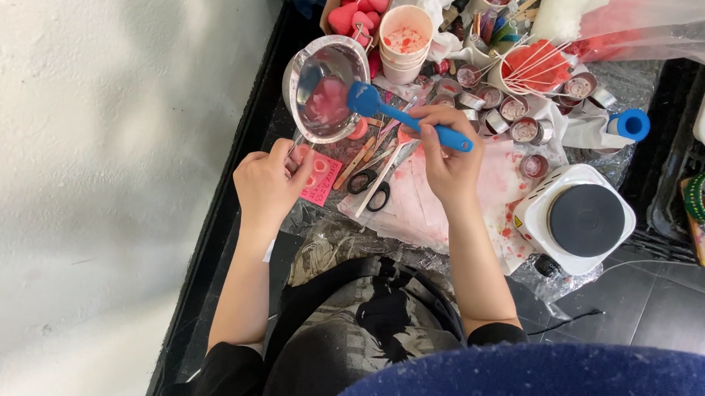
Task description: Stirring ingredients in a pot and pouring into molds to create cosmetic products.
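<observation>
My left hand (270,181) grips the handle of a small metal pot (323,88), holding it tilted above the table so its inside shows, with pink residue in it. My right hand (447,156) holds a blue silicone spatula (404,116) by its handle; the blade rests at the pot's rim. Below the pot lies a pink mould (321,177) and black-handled scissors (372,188) on a pink-stained white sheet (423,203).
A white single-burner hot plate (580,217) stands at the right. Several small tins (522,128), a paper cup (406,41), an orange bowl of sticks (537,65), pink heart shapes (359,12) and a blue-capped roll (623,124) crowd the back. White wall at left.
</observation>
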